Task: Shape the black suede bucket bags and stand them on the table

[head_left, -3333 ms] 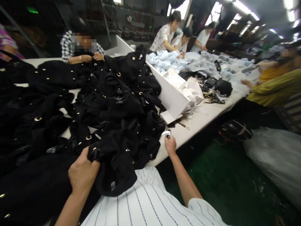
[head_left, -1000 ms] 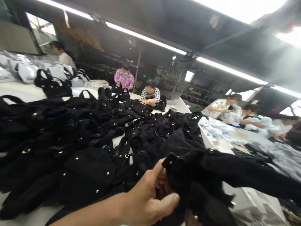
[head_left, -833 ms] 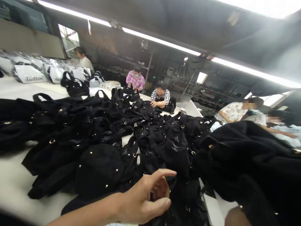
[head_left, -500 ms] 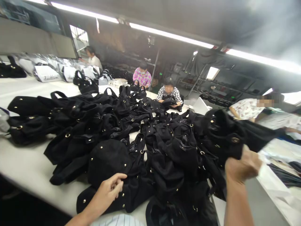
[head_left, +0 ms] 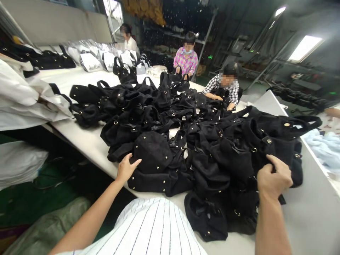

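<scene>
Black fabric bags with gold-coloured metal fittings lie heaped on the pale table. My left hand (head_left: pixel 126 168) is open, thumb and forefinger apart, by the near-left edge of a bag with a rounded, studded base (head_left: pixel 152 152). My right hand (head_left: pixel 275 179) is at the near side of a black bag (head_left: pixel 285 147) on the right end of the heap. Its forefinger and thumb are apart with nothing visible between them, and its other fingers curl in. That bag's handle (head_left: pixel 315 124) sticks out to the right.
A grey-white panel (head_left: pixel 310 212) edges the table on the right. White plastic sheeting (head_left: pixel 29 95) hangs at the left. Bagged goods (head_left: pixel 91 63) stand at the back left. Co-workers in a pink checked shirt (head_left: pixel 186 60) and a black-and-white checked shirt (head_left: pixel 212 85) are across the table.
The black bag held up in my right hand has come down onto the heap's right end, and that hand's grip has loosened. My left hand's fingers have spread. The view has tilted down.
</scene>
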Demonstrator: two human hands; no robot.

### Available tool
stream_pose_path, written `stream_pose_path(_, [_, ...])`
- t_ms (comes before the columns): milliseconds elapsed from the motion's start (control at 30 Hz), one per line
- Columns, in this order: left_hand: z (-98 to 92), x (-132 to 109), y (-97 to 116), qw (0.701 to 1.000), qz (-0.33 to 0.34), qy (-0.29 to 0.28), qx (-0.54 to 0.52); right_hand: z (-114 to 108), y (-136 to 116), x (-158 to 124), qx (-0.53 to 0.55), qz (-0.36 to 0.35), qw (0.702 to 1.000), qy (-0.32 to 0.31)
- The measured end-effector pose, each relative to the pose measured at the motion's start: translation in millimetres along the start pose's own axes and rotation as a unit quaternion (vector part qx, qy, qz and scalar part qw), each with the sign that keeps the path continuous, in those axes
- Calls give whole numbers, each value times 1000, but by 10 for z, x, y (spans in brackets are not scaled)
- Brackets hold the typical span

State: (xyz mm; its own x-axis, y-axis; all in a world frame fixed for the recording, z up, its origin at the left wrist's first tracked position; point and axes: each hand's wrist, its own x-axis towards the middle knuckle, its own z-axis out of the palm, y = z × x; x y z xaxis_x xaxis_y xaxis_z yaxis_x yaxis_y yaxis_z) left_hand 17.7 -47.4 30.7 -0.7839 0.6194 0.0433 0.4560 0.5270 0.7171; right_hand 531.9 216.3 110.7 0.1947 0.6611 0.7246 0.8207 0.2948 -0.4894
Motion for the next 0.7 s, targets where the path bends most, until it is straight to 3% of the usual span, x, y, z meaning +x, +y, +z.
stream_pose_path(67, [112,-27,29,991,-82,-63,-79,-83,-513,-273,85,-15,996,-5])
stream_pose_path(133, [176,-52,79,963,-141,-124,-193,-114,-888,-586,159,6,985,-64])
stream_pose_path(200, [185,-57,135,939,-153,-154,-267,-80,-1077,-922,229,67,959,-151])
stream_pose_path(267, [152,-36,215,938,-127,-148,-287,6,-1135,-1258,289,154,915,-236])
stream_pose_path(400, [56,17,617,961,3,-106,-254,179,-1230,-1776,367,290,802,-370])
stream_pose_path(500, [28,-90,1193,976,146,-55,-150,182,-1447,-1919,418,307,735,-437])
stream_pose_path(567, [54,-289,1620,958,273,-33,-82,126,-1647,-1923,464,279,699,-468])
stream_pose_path(600, [86,-424,1812,939,336,-36,-57,89,-1761,-1911,484,252,691,-474])
stream_pose_path(633, [133,-575,1979,917,394,-51,-37,52,-1884,-1894,486,216,705,-470])
stream_pose_path(700, [271,-901,2215,874,477,-90,-16,-14,-2157,-1848,433,142,780,-429])
